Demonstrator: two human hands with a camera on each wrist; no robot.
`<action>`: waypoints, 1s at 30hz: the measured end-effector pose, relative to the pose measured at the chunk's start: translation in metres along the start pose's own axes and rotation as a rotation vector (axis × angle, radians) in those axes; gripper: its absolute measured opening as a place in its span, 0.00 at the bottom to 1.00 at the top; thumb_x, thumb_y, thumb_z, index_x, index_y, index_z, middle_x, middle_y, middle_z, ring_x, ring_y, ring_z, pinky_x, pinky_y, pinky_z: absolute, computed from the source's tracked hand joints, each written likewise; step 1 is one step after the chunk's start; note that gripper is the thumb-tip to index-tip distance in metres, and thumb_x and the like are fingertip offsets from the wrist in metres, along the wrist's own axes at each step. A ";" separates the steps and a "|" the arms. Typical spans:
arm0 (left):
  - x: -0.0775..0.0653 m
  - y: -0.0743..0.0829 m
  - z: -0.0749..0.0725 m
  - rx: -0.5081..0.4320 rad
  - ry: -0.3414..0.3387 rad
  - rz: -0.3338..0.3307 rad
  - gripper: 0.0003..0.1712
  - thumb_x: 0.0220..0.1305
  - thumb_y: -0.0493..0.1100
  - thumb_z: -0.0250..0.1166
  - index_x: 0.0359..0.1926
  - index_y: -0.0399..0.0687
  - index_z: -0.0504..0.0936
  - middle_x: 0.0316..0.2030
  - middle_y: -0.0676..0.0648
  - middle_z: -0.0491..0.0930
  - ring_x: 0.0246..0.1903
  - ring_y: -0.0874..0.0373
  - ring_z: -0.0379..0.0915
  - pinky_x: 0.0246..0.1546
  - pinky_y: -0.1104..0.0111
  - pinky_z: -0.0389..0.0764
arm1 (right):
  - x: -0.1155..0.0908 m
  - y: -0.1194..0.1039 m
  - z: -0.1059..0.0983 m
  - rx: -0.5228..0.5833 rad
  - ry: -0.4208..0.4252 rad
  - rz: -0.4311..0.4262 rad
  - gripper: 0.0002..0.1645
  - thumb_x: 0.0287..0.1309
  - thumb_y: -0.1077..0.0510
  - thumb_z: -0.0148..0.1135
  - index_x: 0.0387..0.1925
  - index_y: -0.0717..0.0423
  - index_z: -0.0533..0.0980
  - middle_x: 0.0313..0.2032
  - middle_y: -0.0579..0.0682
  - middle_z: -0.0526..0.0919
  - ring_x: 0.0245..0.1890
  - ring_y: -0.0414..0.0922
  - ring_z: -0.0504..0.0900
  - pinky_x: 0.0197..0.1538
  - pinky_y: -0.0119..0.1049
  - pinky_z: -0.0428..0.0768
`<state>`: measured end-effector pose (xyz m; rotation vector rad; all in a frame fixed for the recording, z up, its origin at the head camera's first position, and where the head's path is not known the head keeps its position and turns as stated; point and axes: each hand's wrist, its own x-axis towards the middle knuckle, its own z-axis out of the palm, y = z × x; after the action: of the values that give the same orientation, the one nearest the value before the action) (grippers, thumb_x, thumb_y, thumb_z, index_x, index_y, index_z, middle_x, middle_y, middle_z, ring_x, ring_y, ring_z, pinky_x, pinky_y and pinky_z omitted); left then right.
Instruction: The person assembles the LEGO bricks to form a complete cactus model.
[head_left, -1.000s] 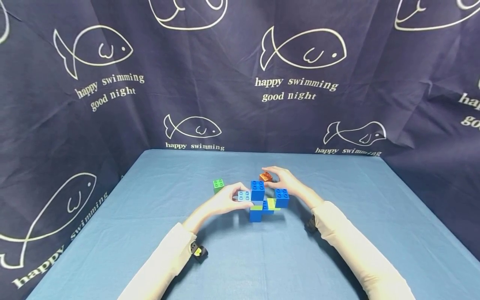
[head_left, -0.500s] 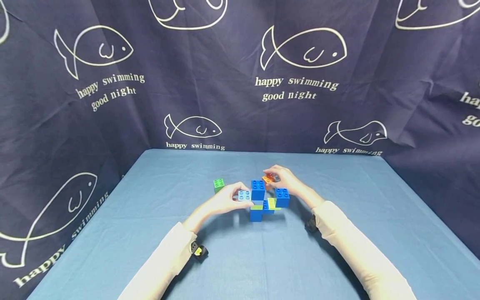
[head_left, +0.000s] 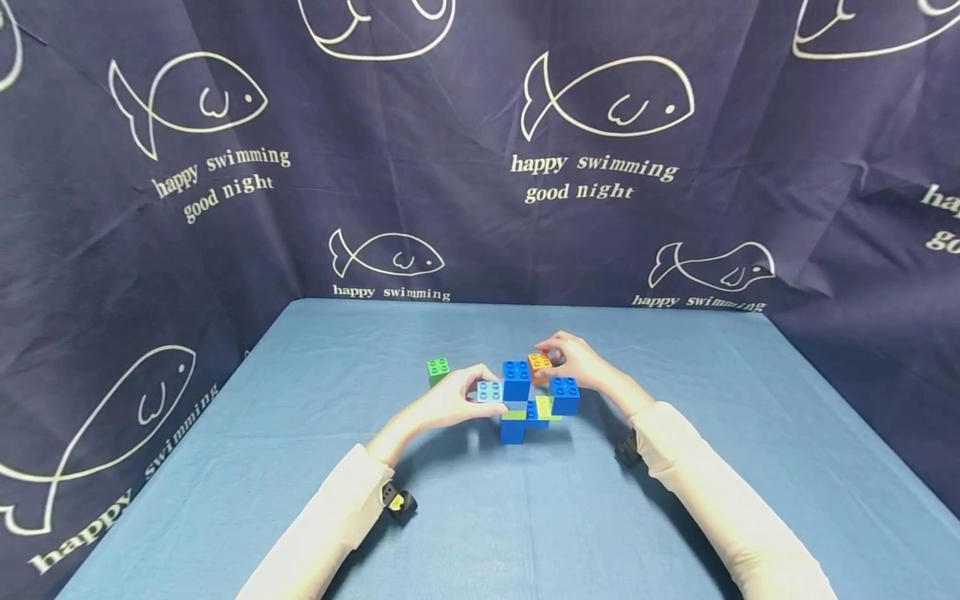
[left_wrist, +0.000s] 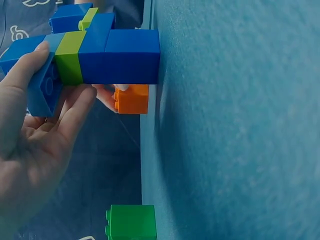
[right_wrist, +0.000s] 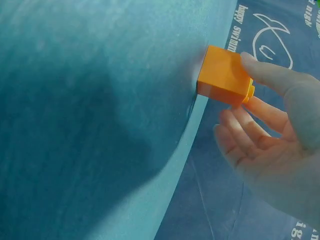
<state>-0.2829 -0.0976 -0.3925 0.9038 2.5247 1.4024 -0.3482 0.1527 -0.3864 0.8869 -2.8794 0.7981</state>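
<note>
On the near side of both grips, pale sleeves [head_left: 322, 521] run down over the blue cloth of the bench [head_left: 517, 525], with a dark wrist device [head_left: 402, 505] strapped below each hand. The left grip [head_left: 446, 402] is closed, thumb against fingers, on the light-blue brick [head_left: 490, 392] that juts from the side of a brick model [head_left: 513, 431]. The model stands upright just right of the left grip: blue at its foot, lime green and light blue above, and a tall blue brick [head_left: 516, 382] on top. Its side branch carries a lime-green brick [head_left: 546, 407] and another blue brick [head_left: 565, 396], the latter just on the near side of the right grip [head_left: 581, 364]. Slightly farther off, the right grip pinches the orange brick [head_left: 538, 363], studs up, just behind the model; whether it touches the bench I cannot tell. Just beyond the left grip sits a green brick [head_left: 438, 372]. Well beyond both grips hangs a navy curtain [head_left: 480, 192] printed with fish outlines and "happy swimming good night".
</note>
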 end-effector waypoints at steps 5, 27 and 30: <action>0.000 -0.001 -0.001 -0.012 0.013 0.008 0.17 0.54 0.48 0.70 0.42 0.48 0.77 0.31 0.50 0.79 0.30 0.61 0.73 0.32 0.72 0.74 | -0.001 0.000 -0.003 0.033 -0.041 0.060 0.24 0.51 0.56 0.69 0.48 0.64 0.76 0.41 0.59 0.79 0.40 0.52 0.77 0.47 0.48 0.77; 0.007 -0.005 0.005 -0.020 0.010 0.024 0.17 0.54 0.48 0.70 0.43 0.49 0.76 0.30 0.51 0.80 0.29 0.63 0.73 0.30 0.72 0.75 | -0.008 0.010 -0.005 0.110 -0.038 0.090 0.25 0.51 0.53 0.69 0.48 0.63 0.75 0.41 0.59 0.82 0.43 0.53 0.80 0.50 0.51 0.77; 0.008 -0.004 0.004 -0.022 0.009 0.027 0.18 0.54 0.48 0.70 0.43 0.49 0.76 0.30 0.52 0.80 0.29 0.62 0.74 0.30 0.71 0.76 | -0.007 0.011 -0.007 0.111 -0.030 0.098 0.25 0.51 0.52 0.69 0.48 0.62 0.75 0.42 0.58 0.82 0.44 0.53 0.79 0.51 0.51 0.76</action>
<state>-0.2901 -0.0921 -0.3963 0.9334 2.5073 1.4427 -0.3487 0.1674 -0.3862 0.7784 -2.9502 0.9707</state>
